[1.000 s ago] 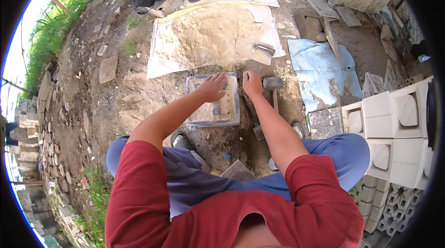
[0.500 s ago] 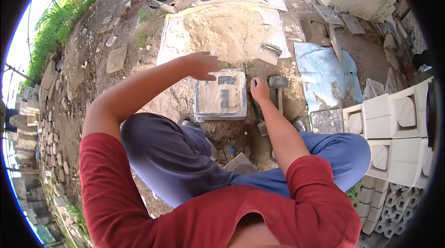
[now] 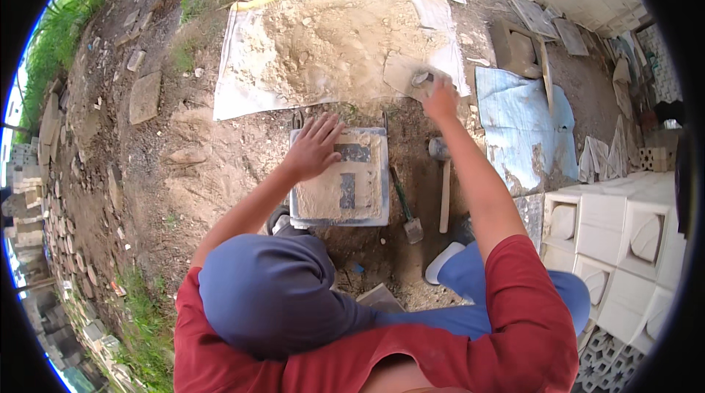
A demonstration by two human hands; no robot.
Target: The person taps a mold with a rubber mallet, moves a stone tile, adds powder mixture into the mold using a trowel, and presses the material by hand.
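Right hand [image 3: 441,101] curls at the trowel [image 3: 401,75], upper right of centre, whether clamped cannot be told; left hand [image 3: 314,149], fingers apart, is over the powder-filled tray [image 3: 385,191] at mid-frame.

Mallet [image 3: 445,195] on dirt ground [image 3: 239,184] (stony)

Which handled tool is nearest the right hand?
The broad, flat-bladed trowel: the right hand is right at it, while the mallet and green-handled tool lie farther off.
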